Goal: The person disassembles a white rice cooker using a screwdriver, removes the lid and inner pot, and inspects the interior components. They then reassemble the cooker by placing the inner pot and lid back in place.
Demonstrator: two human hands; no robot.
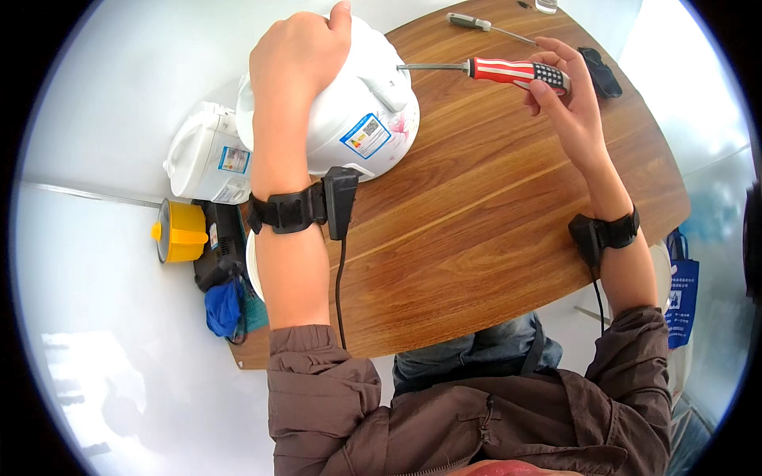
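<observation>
White cooker (337,127), then screwdriver (516,71).
Left hand (298,51) on the cooker, fingers mostly hidden, grip impossible to tell; right hand (573,107) pinches the screwdriver's handle, its shaft reaching left to the cooker's edge.

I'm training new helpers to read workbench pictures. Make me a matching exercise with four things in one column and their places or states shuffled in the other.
1. Red-handled screwdriver
2. Grey-handled screwdriver
3. Large white appliance
4. Blue bag

A. To the right of the table
B. Bears a pink flower pattern
C. Lying near the table's far edge
D. Held in the right hand

Right pairs: 1-D, 2-C, 3-B, 4-A
</observation>
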